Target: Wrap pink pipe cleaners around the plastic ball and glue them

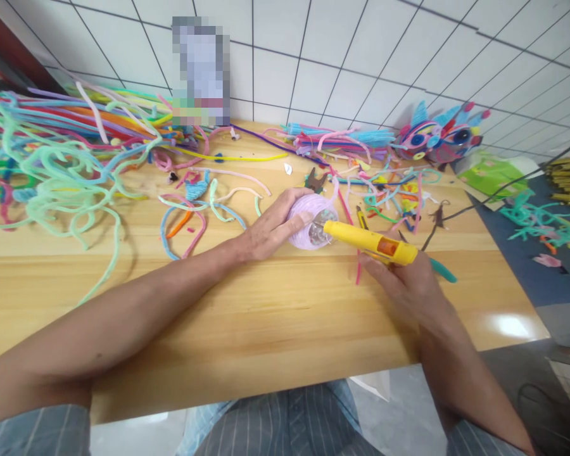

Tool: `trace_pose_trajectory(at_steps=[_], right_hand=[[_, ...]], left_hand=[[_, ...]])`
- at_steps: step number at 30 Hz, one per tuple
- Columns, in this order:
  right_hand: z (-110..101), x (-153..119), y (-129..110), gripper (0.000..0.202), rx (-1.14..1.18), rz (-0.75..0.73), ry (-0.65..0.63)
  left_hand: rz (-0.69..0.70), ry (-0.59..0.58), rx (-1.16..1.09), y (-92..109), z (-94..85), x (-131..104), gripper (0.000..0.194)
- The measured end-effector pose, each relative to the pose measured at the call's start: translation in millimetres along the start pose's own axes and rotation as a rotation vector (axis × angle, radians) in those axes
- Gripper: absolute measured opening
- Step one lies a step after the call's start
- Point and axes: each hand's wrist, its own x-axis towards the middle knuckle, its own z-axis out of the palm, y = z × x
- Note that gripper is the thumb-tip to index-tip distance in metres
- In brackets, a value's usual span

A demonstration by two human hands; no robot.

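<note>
My left hand [284,223] is closed around a ball wound with lilac pipe cleaner [300,233], its thumb near the ball's bare end. That end, turned to the right, shows a clear, shiny surface inside the windings. In my right hand [411,285] is a yellow hot glue gun [361,240], gripped by its handle. The nozzle points left, at or just short of the uncovered part of the ball; I cannot tell whether they touch. A loose lilac end sticks up at the ball's upper right. Behind the ball lie dark-handled pliers [316,182].
Tangled mint pipe cleaners [76,183] and a colourful heap [123,126] cover the table's left. Cut scraps and a yellow cutter [361,217] lie right of centre. Finished-looking figures [439,136] stand by the tiled wall. A black cord [498,190] crosses the right side.
</note>
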Motion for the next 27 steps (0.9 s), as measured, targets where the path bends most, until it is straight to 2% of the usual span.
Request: trace_pose_trajectory(at_steps=[27], right_hand=[[-0.8,-0.1,0.0,0.014,-0.033,0.001,0.000]], left_hand=[[-0.004,-0.006,0.022,-4.7,-0.6,-0.2,0.069]])
